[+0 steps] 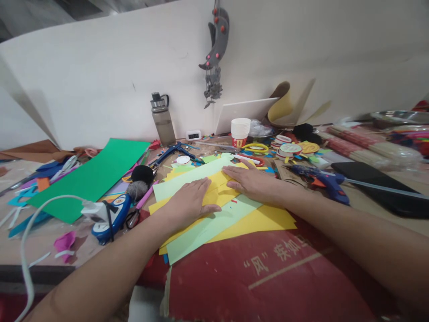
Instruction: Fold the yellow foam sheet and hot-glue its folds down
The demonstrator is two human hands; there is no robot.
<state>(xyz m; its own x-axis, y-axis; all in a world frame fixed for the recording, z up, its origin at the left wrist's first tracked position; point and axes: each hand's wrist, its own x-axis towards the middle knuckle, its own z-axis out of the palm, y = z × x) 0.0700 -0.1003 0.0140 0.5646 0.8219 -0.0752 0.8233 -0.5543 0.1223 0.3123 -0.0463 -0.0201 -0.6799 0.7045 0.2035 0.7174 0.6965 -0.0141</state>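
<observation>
My left hand (189, 202) lies flat on a strip of yellow paper (219, 188), its thumb stretched out to the right. On the right end of the same yellow paper rests my right hand (250, 181), palm down with fingers extended. Beneath it are sheets of pale green paper (187, 243) and more yellow paper (258, 223), overlapping at angles. Tiny red and blue scraps lie on the pale green sheet between my hands. The sheets rest partly on a red cardboard (268, 277) with printed characters.
Left are a green sheet (97, 179), a blue device (115, 219) with a white plug, and a water bottle (163, 120). Right are a blue glue gun (330, 183) and a black phone-like slab (378, 188). Paper cups (240, 132) and yellow-handled scissors (256, 147) stand behind.
</observation>
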